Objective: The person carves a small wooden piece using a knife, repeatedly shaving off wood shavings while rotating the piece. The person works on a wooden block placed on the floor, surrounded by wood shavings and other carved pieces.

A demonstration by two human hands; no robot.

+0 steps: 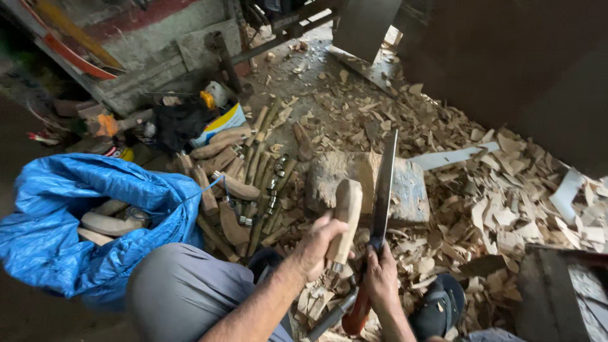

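Note:
My left hand point(316, 247) grips a pale carved wooden handle blank point(346, 215), held upright above a worn wooden chopping block point(335, 171). My right hand point(381, 278) holds the red-brown handle of a long dark machete point(384, 190). Its blade points up and away, just right of the wooden piece and close beside it. Whether blade and wood touch cannot be told.
A blue plastic sack point(57, 221) with more wooden blanks lies at the left. A pile of carved handles with metal ferrules point(244, 183) sits beside my knee point(183, 291). Wood chips point(500, 209) cover the floor. A dark wooden box point(563, 291) stands at the lower right.

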